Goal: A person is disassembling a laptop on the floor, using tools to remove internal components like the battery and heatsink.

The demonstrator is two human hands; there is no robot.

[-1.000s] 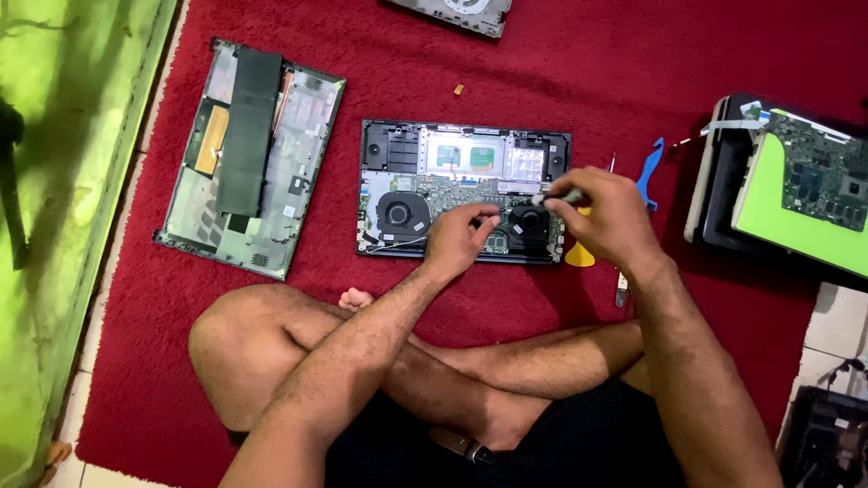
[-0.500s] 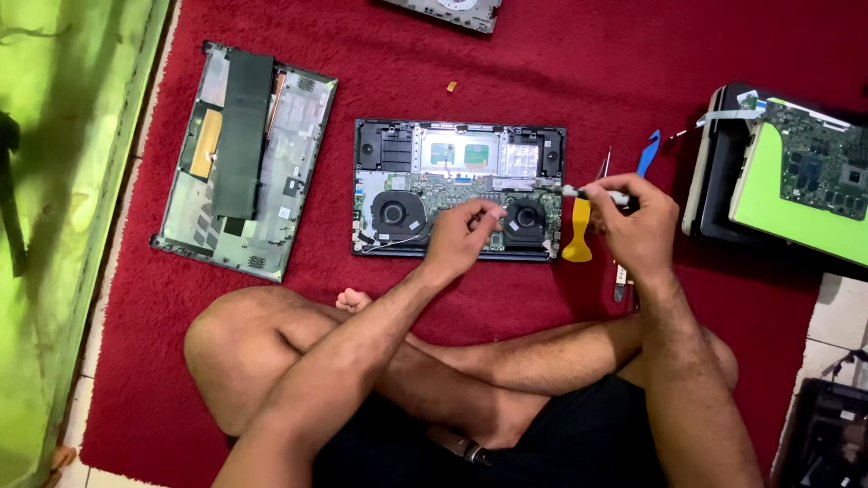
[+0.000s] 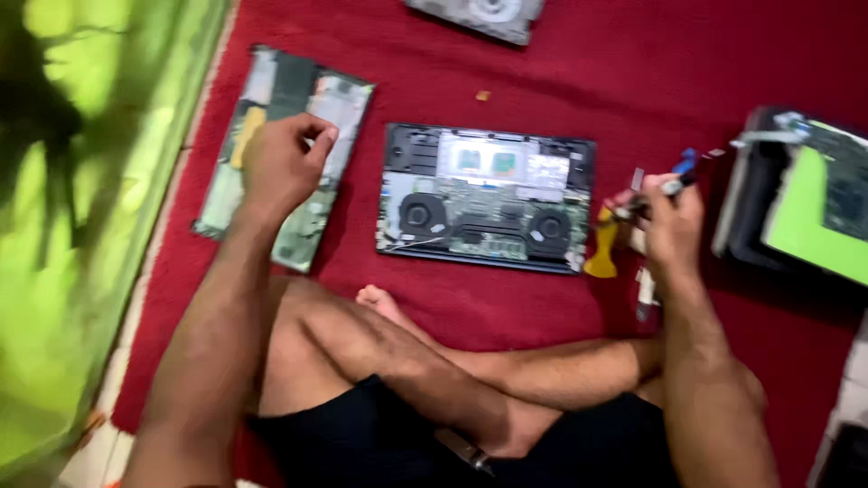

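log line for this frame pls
left hand: over removed bottom cover | right hand: holds screwdriver | open laptop: between hands, untouched

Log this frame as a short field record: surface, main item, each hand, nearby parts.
surface: red carpet
main item: opened dark laptop base, two round fans and circuit board exposed
left hand: left hand over the detached grey bottom cover lying left of the laptop, fingers curled; what it grips cannot be told
right hand: right hand right of the laptop, holding a thin screwdriver-like tool
nearby: yellow plastic pry tool beside the laptop's right edge
far right: stacked device with green board
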